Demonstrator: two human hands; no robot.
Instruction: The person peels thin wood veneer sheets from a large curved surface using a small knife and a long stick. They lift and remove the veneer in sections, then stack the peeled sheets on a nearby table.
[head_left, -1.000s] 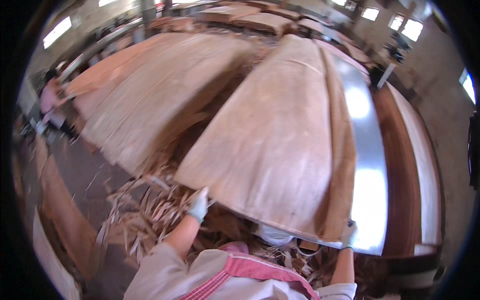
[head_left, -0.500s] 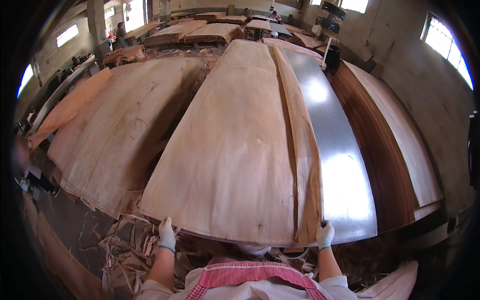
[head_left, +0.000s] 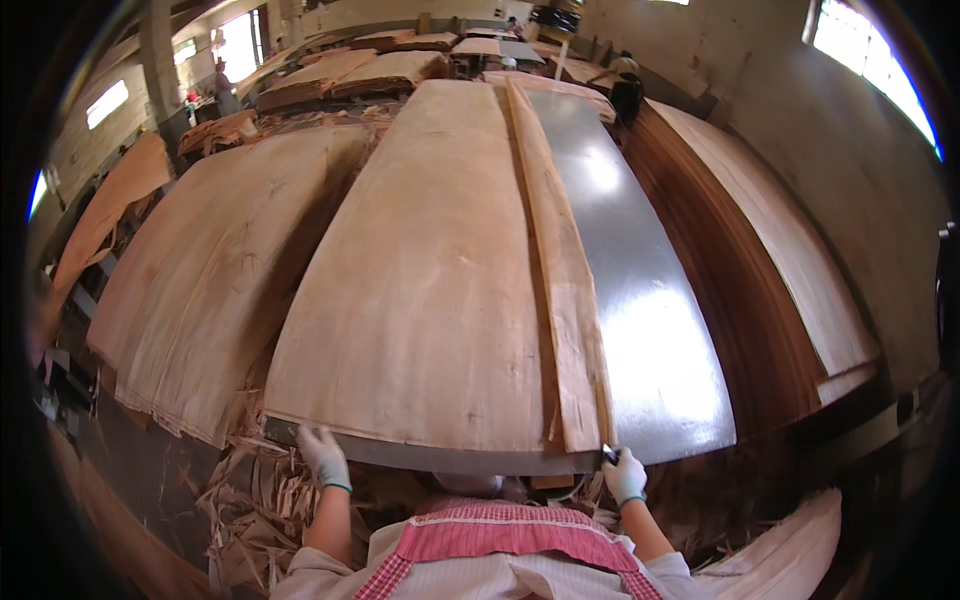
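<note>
A wide tan wood veneer sheet (head_left: 420, 300) lies lengthwise on a shiny grey metal-topped table (head_left: 655, 330). Along its right side runs a narrow, folded-looking veneer strip (head_left: 570, 330), with a dark gap beside it. At the sheet's near left corner is my left hand (head_left: 325, 460), in a white glove, fingers stretched toward the edge and nothing visible in them. Near the strip's lower end, my gloved right hand (head_left: 627, 477) is closed round a small dark tool (head_left: 609, 455) with a bright tip. The tool's exact kind is hard to make out.
Stacked veneer (head_left: 220, 270) stands to the left, across a narrow gap. Dark reddish-brown stacked wood (head_left: 725, 270) with a pale top sheet (head_left: 790, 230) is at right. Torn veneer scraps (head_left: 260, 510) lie below the table's near left corner. A person (head_left: 625, 75) is farther back.
The sheet's near edge now lies farther back, baring a grey band of tabletop. My left hand has loosened from the edge; the tool's bright tip now shows at my right hand.
</note>
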